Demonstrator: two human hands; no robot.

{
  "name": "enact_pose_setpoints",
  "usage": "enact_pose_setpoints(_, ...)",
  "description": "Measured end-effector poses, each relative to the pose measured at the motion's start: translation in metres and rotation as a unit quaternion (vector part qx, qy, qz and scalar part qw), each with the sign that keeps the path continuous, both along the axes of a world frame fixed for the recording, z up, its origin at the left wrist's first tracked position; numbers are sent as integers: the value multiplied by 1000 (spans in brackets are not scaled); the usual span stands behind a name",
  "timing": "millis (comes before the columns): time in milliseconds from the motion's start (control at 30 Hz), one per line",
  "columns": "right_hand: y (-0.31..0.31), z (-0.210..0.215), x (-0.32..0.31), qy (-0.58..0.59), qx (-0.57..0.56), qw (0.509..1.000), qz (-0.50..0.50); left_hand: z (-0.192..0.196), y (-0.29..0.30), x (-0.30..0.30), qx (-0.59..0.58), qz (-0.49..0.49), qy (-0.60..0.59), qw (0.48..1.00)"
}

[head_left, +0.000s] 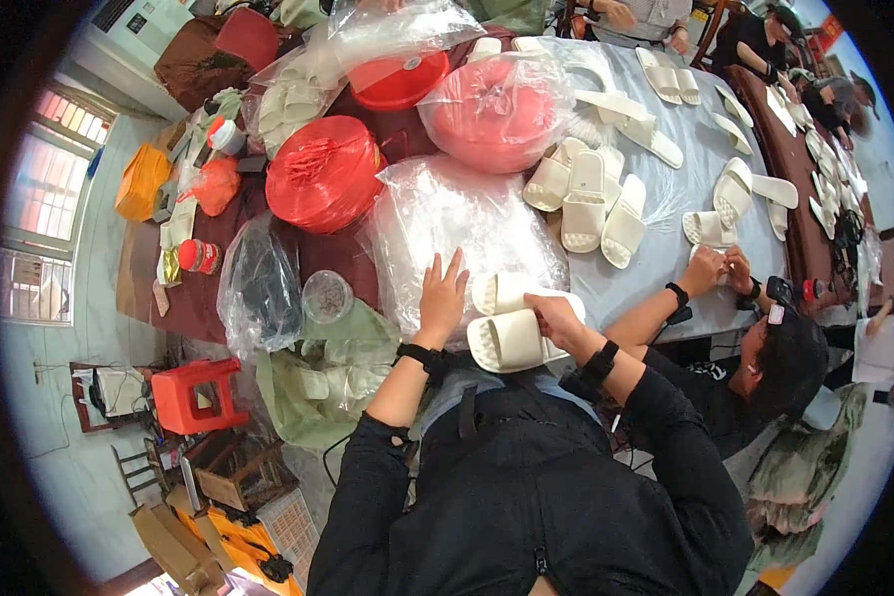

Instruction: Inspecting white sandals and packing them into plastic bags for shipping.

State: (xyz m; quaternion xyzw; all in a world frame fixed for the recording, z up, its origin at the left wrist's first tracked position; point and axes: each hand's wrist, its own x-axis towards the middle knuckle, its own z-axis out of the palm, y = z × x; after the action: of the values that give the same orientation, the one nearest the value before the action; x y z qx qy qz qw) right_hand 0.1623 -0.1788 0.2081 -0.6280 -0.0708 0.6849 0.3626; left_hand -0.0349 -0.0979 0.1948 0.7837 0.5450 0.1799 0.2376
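Observation:
My right hand [558, 324] is closed on a pair of cream slide sandals [507, 343] held just in front of me. The two slides lie close together, one nearer my body than the other. My left hand [443, 298] rests with fingers spread on a stack of clear plastic bags [467, 228]. Its palm faces down and holds nothing. Several more cream slides [584, 214] lie beyond my right hand on the plastic-covered table [646, 268].
Rolls of red plastic twine [325, 174] stand behind the bags. Left of them are a red-lidded jar [199, 256], a clear tub [328, 296] and a dark plastic bag [258, 283]. A co-worker [765, 363] sits close at my right, handling a slide. A red stool [199, 395] stands at lower left.

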Motion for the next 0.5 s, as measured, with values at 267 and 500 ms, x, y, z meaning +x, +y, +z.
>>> enact_pose_setpoints(267, 28, -6, -31, 68, 56, 974, -208, 0, -11, 1, 65, -28, 101, 992)
enact_pose_setpoints(500, 66, 1, -61, 309, 128, 918, -212, -8, -13, -2, 37, -42, 105, 993)
